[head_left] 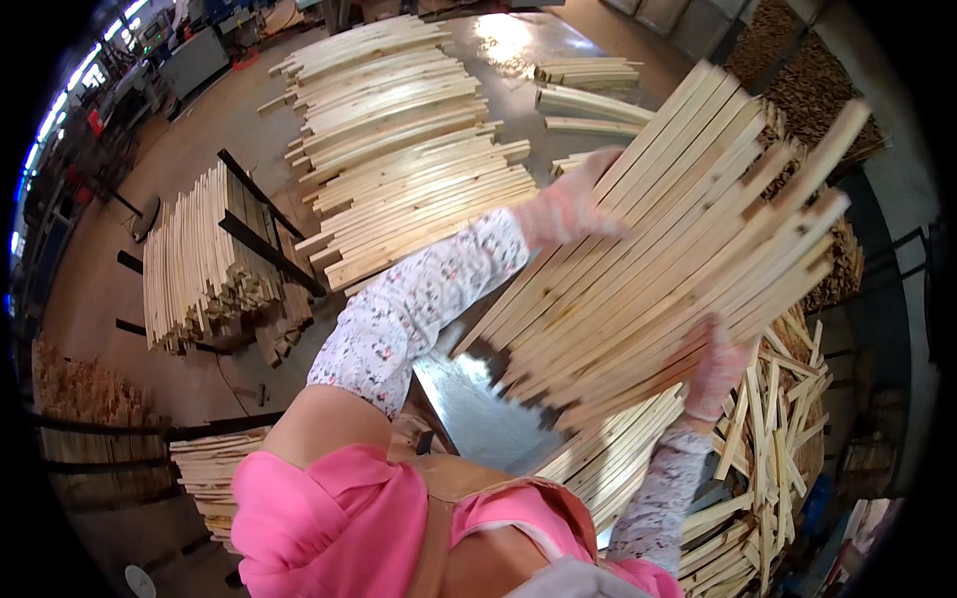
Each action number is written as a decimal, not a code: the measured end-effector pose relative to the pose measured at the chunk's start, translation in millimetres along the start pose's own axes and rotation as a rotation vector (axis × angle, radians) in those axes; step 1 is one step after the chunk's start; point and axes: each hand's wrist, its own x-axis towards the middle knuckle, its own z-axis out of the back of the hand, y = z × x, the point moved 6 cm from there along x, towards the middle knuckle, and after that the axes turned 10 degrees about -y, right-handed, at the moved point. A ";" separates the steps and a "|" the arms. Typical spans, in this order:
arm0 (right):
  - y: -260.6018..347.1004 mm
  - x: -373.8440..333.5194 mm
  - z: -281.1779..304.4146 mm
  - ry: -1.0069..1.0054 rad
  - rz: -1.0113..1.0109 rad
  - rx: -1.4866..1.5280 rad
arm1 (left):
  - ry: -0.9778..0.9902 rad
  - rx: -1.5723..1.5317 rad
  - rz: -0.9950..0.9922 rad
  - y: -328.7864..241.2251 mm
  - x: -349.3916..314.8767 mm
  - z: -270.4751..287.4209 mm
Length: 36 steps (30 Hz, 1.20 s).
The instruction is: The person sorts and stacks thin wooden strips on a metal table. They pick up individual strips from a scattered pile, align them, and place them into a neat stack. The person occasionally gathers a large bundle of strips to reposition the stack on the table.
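Note:
A wide bundle of pale wooden strips (648, 239) slants across the right half of the view, held between my two hands. My left hand (576, 207), in a pinkish glove, grips the bundle's far left edge, its fingers over the top strips. On the near right side, my right hand (716, 367) presses against the opposite edge, slightly blurred. The strips lie side by side, their ends uneven. Beneath the bundle's near end shows the shiny metal table (478, 409).
Rows of wooden strips (399, 149) cover the table's left part, with small stacks (588, 72) at the back. Left of the table stands a rack of strips (199, 259) with black metal bars (269, 249). A loose heap of strips (773, 429) lies at right.

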 end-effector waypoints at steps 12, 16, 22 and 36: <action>-91.1 -115.6 13.3 0.080 -0.090 0.158 | -0.120 -0.755 1.028 7.3 -124.1 37.7; -87.7 -204.9 31.3 0.068 0.363 -0.754 | -0.129 -0.854 1.048 -10.5 -183.8 62.5; -113.9 -317.4 35.1 0.283 -0.191 -0.932 | 0.162 -0.532 1.067 73.9 -224.6 82.8; -154.4 -378.9 24.2 0.498 -0.177 -1.198 | 0.443 0.880 0.256 202.2 -325.6 170.2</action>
